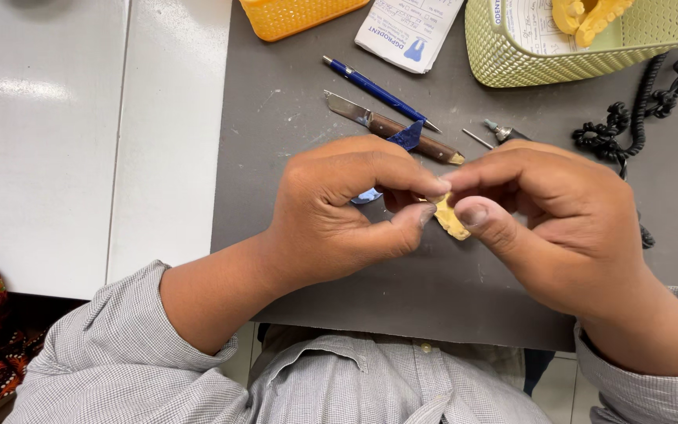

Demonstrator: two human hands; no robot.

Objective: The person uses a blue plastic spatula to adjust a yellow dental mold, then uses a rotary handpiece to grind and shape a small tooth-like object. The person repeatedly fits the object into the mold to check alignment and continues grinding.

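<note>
Both hands meet over a dark grey mat [292,141]. My left hand [339,212] and my right hand [559,220] pinch a small yellow dental cast piece [450,220] between thumbs and forefingers. A strip of blue paper [406,135] pokes out above and below my left hand's fingers; how it is held is hidden.
Behind the hands lie a wooden-handled knife [390,127], a blue pen [378,92] and a small metal tool [500,132]. An orange basket [292,16], a white paper packet [406,31] and a green basket [559,55] with yellow casts stand at the back. A black coiled cord [629,126] runs at right.
</note>
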